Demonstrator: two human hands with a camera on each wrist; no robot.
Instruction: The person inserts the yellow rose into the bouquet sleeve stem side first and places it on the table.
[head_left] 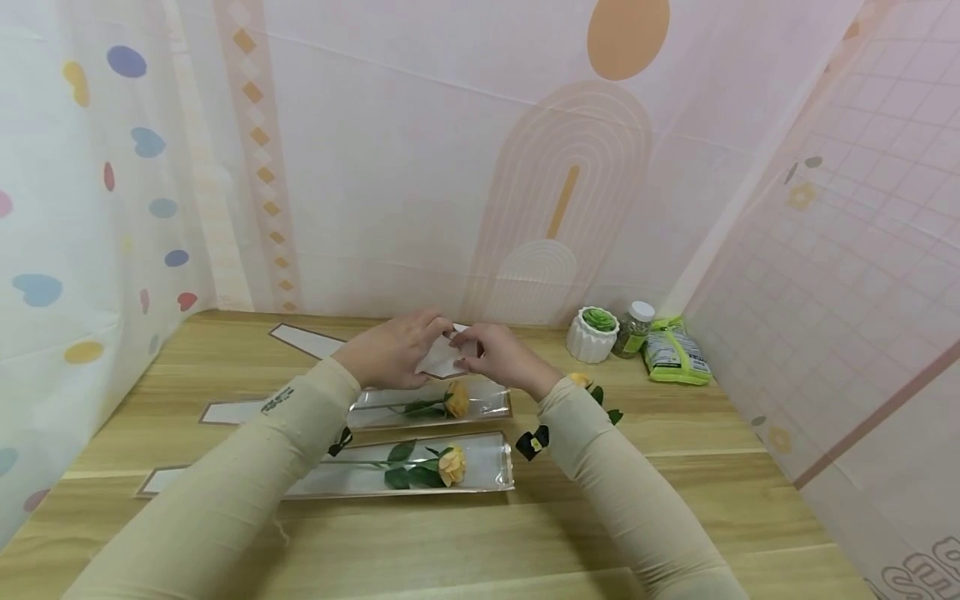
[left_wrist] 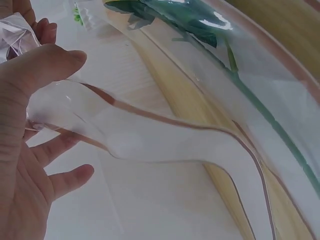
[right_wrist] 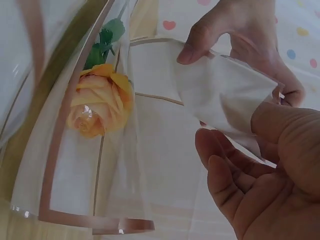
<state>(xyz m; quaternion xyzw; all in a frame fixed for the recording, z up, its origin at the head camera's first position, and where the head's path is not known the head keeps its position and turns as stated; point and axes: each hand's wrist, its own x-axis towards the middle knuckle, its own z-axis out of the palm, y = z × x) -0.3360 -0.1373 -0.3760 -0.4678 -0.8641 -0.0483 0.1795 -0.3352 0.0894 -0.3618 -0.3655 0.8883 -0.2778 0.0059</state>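
Observation:
Both hands hold an unfilled flower sleeve [left_wrist: 150, 135], white and clear with a brown border, lifted at its wide end. My left hand [head_left: 397, 346] grips it with the thumb on one face and fingers behind. At its mouth my right hand [head_left: 501, 354] pinches the edge, as the right wrist view shows on the sleeve's crinkled end. The narrow tail bends down toward the table in the left wrist view. Just nearer to me lies a sleeve with a yellow rose [right_wrist: 100, 102] inside. Another sleeved yellow rose [head_left: 452, 465] lies closest to me.
A loose yellow rose [head_left: 581, 380] lies right of the sleeves, partly behind my right sleeve cuff. Along the back right stand a white potted succulent [head_left: 592, 337], a white-lidded jar [head_left: 634, 330] and a green packet [head_left: 676, 354]. Patterned curtains [head_left: 390, 167] enclose the wooden table [head_left: 420, 546].

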